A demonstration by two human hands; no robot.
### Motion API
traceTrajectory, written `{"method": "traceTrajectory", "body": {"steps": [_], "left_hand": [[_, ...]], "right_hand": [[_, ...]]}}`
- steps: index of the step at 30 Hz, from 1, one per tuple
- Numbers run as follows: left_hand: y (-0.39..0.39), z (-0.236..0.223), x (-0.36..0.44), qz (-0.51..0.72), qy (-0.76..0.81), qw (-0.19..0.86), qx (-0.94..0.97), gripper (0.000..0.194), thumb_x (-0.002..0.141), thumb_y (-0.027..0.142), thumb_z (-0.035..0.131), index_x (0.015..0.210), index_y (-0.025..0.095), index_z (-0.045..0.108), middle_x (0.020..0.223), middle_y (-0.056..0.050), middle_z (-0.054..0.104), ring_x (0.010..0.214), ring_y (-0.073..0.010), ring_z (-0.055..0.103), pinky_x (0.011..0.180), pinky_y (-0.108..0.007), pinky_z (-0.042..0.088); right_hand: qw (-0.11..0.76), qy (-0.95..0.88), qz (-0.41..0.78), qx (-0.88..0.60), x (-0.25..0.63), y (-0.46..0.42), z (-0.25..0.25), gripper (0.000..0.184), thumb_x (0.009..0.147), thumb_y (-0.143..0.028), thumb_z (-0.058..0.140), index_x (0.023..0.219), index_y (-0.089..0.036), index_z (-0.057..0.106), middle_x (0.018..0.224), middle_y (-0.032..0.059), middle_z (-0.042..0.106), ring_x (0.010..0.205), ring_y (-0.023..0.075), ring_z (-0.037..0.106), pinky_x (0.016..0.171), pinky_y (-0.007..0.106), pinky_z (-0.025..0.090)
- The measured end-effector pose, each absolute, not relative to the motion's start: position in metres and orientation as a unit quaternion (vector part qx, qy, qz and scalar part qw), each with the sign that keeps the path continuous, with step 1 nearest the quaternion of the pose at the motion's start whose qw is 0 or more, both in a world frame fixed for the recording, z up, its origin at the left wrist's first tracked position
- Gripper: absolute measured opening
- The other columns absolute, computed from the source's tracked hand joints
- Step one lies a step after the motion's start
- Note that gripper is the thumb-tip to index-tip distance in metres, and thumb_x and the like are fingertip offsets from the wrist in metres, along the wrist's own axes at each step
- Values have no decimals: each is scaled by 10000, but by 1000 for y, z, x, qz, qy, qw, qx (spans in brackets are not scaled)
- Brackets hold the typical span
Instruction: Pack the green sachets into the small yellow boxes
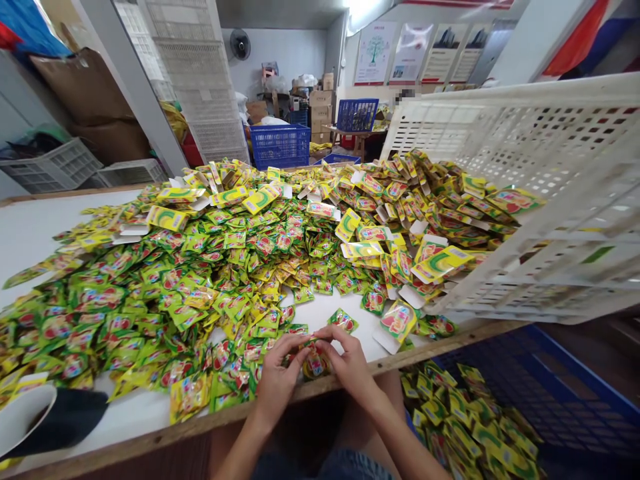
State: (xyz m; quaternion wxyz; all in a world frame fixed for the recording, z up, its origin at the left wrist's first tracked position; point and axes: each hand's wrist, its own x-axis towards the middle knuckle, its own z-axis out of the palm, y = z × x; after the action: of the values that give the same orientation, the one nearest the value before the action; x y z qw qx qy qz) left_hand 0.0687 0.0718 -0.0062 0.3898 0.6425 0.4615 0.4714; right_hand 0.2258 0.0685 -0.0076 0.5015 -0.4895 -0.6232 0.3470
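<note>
At the table's front edge, my left hand [281,371] and my right hand [347,360] pinch a small printed packet [316,361] between thumbs and fingers. Red fruit print and lettering show on its face; the fingers cover its sides. A green sachet [343,321] lies flat just beyond my right hand. Left of my hands spreads a large heap of green and yellow sachets [155,287]. An open-flapped yellow carton [397,323] lies to the right, below a pile of similar small cartons [443,263].
A white perforated crate [545,267] lies tipped on its side at the right, its opening toward the cartons. Below the table edge [400,360] stands a blue crate [530,380] holding yellow cartons. A dark cup-like container [70,417] lies at the front left.
</note>
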Motion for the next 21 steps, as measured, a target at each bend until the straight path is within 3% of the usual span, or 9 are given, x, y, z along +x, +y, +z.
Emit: {"method": "traceTrajectory", "body": {"steps": [10,13,17,19,21], "left_hand": [[67,-10,68,451,471,455,606,413,812,293,578,1218,245,520,1189,-73,601,1046,-213,587,915,-357,458],[67,-9,68,449,459,472,604,465,820,295,572,1265,235,452,1129,-81,613,1009,-198,600,910,-354,461],[68,-9,67,447,466,476,597,358,825,321,561,1165,212,534,983,-69,653,936,-195,621,882,-348,471],[69,-9,66,444,476,479,589,341,816,337,569,1132,208,563,954,-68,664,923,-202,626,871,-349,476],[70,-10,66,441,482,484,583,343,806,353,577,1114,202,581,943,-71,672,903,-208,635,853,-351,485]], "right_hand": [[502,-627,337,-492,219,63,-7,167,856,-268,514,991,-216,597,940,43,640,842,179,591,764,294,479],[520,-592,302,-537,232,51,2,212,864,-295,498,1050,-233,582,1038,57,627,932,200,585,830,327,472],[545,-513,199,-633,295,15,18,427,855,-351,492,1266,-252,436,1192,91,563,979,224,582,821,347,481],[507,-495,128,-694,342,-10,20,505,837,-385,497,1310,-240,397,1130,101,596,934,235,602,767,344,493],[404,-502,69,-762,388,-35,15,502,792,-429,529,1254,-241,475,1021,91,637,873,252,616,740,370,490]]}}
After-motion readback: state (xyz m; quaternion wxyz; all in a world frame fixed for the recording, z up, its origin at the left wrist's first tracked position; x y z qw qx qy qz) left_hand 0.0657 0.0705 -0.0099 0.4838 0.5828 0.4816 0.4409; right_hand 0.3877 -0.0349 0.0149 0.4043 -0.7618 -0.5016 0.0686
